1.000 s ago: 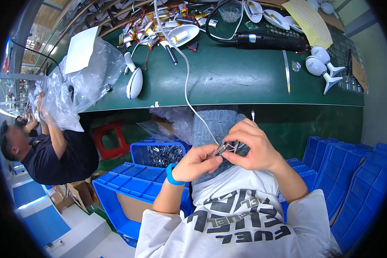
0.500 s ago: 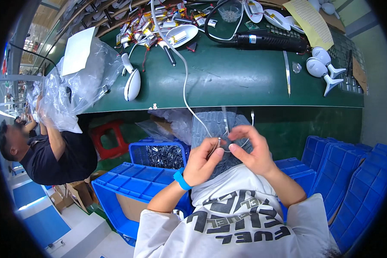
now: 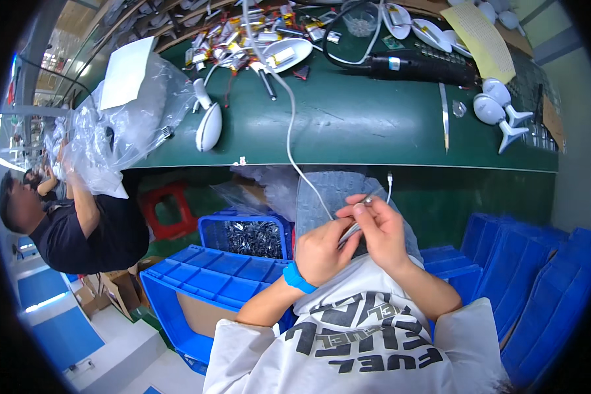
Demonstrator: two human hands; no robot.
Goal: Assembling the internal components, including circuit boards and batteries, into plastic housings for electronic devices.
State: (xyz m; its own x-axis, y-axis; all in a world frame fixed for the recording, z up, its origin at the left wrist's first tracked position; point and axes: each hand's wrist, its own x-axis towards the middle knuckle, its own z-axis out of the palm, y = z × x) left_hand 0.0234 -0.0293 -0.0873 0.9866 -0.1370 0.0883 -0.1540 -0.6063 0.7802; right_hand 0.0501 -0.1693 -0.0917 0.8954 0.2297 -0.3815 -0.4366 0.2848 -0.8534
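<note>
A white cable (image 3: 291, 131) runs from the top of the bench down to my two hands above my lap. My left hand (image 3: 323, 248), with a blue band on its wrist, is closed on a section of this cable. Close beside it, my right hand (image 3: 382, 235) is closed too, its thumb and index finger pinching a small shiny piece that I cannot make out clearly. Beyond the right hand a pale cable end with a plug (image 3: 390, 178) sticks up against the bench front. My fingers hide most of what lies between the hands.
On the green bench (image 3: 348, 144) lie a pile of small battery cells (image 3: 226, 41), white oval housings (image 3: 209, 128), a black hand tool (image 3: 420, 67) and tweezers (image 3: 445, 118). Blue crates (image 3: 203, 272) stand at both sides. A co-worker (image 3: 88, 230) sits at the left.
My hands have come closer together; the right fingers now pinch where they were spread before. The left hand has shifted slightly right. The whole view has moved a little.
</note>
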